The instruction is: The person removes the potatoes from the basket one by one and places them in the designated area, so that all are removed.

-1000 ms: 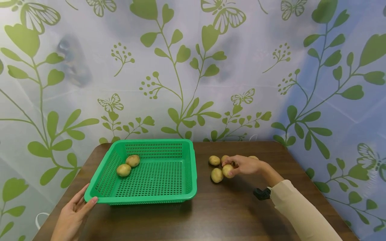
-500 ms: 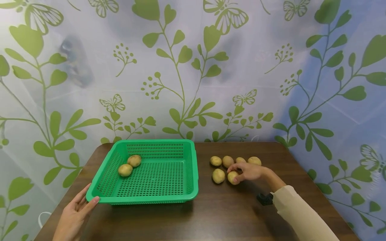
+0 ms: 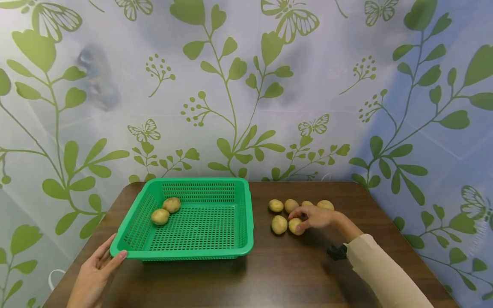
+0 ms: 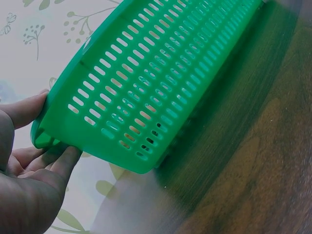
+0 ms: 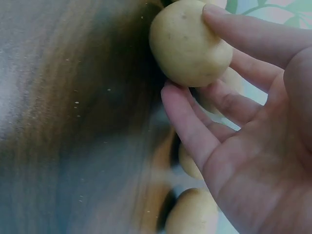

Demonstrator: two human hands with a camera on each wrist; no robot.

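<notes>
My left hand (image 3: 94, 271) grips the front left corner of a green plastic basket (image 3: 192, 255), thumb on the rim and fingers beneath it, as the left wrist view shows. Two potatoes (image 3: 160, 217) lie inside against the basket's left side. On the right, my right hand (image 3: 317, 217) holds a potato (image 5: 187, 44) between thumb and fingers, close over the table. Just left of it lies another potato (image 3: 279, 224). Several more potatoes (image 3: 275, 205) form a row behind, one partly hidden by the hand.
The dark brown wooden table (image 3: 269, 278) ends against a patterned curtain (image 3: 246, 85) with green leaves and butterflies. A black device (image 3: 337, 252) is strapped at my right wrist, below the beige sleeve (image 3: 385, 269).
My right hand moved slightly right with its potato, away from the potato beside it, then a touch back left. The left hand keeps its grip on the basket corner.
</notes>
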